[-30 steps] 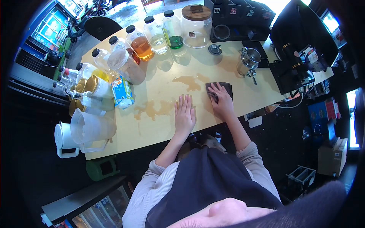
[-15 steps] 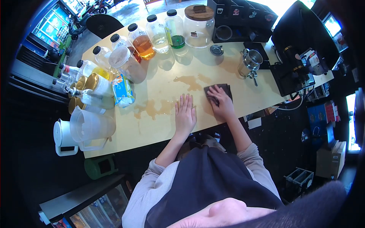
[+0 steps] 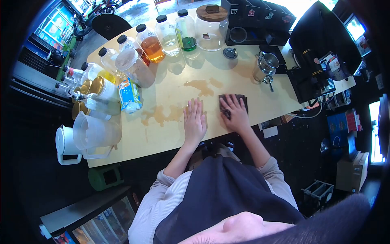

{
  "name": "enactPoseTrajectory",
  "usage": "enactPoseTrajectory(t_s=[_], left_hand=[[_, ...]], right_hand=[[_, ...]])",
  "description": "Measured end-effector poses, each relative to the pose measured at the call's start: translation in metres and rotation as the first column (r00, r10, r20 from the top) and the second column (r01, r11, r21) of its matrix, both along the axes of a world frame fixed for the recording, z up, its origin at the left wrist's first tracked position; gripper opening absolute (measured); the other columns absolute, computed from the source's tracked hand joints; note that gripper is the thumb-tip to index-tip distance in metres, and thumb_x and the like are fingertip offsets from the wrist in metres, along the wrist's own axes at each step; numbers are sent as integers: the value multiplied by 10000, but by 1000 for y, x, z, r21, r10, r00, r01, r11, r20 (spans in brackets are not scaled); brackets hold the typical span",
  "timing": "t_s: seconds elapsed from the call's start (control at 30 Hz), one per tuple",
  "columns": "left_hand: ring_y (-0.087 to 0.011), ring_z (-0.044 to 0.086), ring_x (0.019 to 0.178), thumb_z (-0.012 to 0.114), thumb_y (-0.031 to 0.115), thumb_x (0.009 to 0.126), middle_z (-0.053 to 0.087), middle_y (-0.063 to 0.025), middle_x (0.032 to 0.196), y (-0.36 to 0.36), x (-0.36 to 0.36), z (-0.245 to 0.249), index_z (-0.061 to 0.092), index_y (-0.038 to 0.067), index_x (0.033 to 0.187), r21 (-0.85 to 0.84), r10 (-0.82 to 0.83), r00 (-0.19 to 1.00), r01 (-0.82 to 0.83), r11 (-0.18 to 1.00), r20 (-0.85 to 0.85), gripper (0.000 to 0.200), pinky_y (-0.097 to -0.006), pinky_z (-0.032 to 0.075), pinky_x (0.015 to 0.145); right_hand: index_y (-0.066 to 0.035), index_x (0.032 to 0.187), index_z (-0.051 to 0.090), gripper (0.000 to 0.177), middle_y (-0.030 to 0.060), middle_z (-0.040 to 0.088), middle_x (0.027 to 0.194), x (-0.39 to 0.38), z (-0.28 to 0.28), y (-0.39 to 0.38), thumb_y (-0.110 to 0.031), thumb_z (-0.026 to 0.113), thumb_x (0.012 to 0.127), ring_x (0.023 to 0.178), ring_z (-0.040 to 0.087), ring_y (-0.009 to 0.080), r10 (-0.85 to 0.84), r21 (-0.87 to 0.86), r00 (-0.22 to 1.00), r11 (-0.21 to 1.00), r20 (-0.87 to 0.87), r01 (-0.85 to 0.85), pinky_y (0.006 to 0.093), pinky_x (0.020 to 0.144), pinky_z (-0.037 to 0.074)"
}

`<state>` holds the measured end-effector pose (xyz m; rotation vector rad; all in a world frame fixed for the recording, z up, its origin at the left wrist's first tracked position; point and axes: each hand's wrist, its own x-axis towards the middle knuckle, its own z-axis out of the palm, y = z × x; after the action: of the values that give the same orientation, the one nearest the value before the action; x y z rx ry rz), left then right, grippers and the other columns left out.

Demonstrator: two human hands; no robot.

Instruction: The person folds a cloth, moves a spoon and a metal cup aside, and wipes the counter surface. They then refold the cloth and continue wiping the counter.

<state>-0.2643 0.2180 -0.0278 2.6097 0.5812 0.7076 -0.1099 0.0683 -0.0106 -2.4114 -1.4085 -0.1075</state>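
My left hand (image 3: 195,122) lies flat on the pale wooden table (image 3: 162,143), fingers stretched out, with nothing held. Just left of it and above it are light brown puddles of liquid (image 3: 162,114). My right hand (image 3: 235,115) presses down on a dark folded cloth (image 3: 243,100) near the front edge, its fingers spread over the cloth rather than wrapped round it. Another brown puddle (image 3: 202,86) lies above and between the hands. A blue pack of wipes (image 3: 129,95) rests to the left of the puddles.
Several black-capped bottles (image 3: 151,46) and a large wooden-lidded jar (image 3: 211,32) line the far side. Clear pitchers (image 3: 93,132) stand at the left edge. A metal cup (image 3: 268,63) and a black machine (image 3: 313,73) occupy the right side.
My right hand's fingers have spread and flattened on the cloth, which now lies flatter and slightly lower. My left hand has hardly shifted against the table.
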Motion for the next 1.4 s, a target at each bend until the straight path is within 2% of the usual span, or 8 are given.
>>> enactPoseTrajectory(t_s=[0.3,0.37,0.57,0.8,0.9,1.07,1.17,1.4], left_hand=[[-359,185,1514,426,188,1004,288,-150,1610,-1,-1,0,343,51,1532,-3,18,1000,-18,1000,2,552,-548,158,1203],[-361,186,1513,423,187,1004,291,-149,1609,0,-2,1,342,50,1532,4,26,1000,-26,1000,5,551,-549,157,1203],[-359,189,1513,423,191,1003,295,-143,1608,-1,0,1,342,51,1532,13,25,1000,-25,1000,0,553,-550,158,1203],[-358,199,1510,422,194,1002,311,-140,1601,-2,-2,0,365,49,1519,6,73,997,-73,997,5,540,-544,152,1206],[-355,206,1509,420,194,1001,322,-138,1597,-2,1,1,375,50,1515,20,98,995,-98,995,9,535,-543,153,1206],[-336,225,1506,413,193,1001,336,-131,1592,-7,0,0,388,56,1509,33,108,994,-108,994,9,527,-539,151,1207],[-325,237,1504,401,195,1005,350,-125,1587,-6,0,-2,402,63,1504,46,109,994,-109,993,-3,516,-536,146,1209],[-333,236,1504,368,202,1023,376,-114,1575,-18,-23,-7,421,58,1495,-13,166,985,-165,986,55,496,-552,127,1207]], right_hand=[[-243,1367,587,537,14,436,1545,-8,15,-46,-160,676,844,1455,359,246,292,-27,939,953,-183,-301,511,1205,231],[-230,1345,606,536,16,435,1547,5,0,-49,-130,683,824,1453,363,250,199,99,965,978,-171,-184,514,1203,234],[-212,1384,577,575,60,431,1546,-10,-9,6,-192,657,815,1468,321,290,-3,98,999,995,-53,8,511,1204,219],[-259,1382,571,739,35,436,1542,-32,11,-19,-77,707,679,1474,320,259,350,22,921,936,-171,-351,490,1218,233],[-273,1344,608,696,16,468,1521,-4,4,-51,-89,717,682,1456,359,243,358,71,915,934,-187,-350,488,1214,244],[-261,1360,596,502,31,454,1531,30,-3,-55,-207,658,864,1447,369,261,177,98,969,982,-172,-162,499,1196,256],[-236,1384,573,500,68,406,1560,8,-3,-24,-262,630,888,1457,339,299,77,80,997,994,-30,-75,508,1193,249],[-240,1390,566,525,54,406,1559,-33,14,-36,-245,648,872,1463,327,291,447,59,885,894,-130,-443,499,1199,240]])
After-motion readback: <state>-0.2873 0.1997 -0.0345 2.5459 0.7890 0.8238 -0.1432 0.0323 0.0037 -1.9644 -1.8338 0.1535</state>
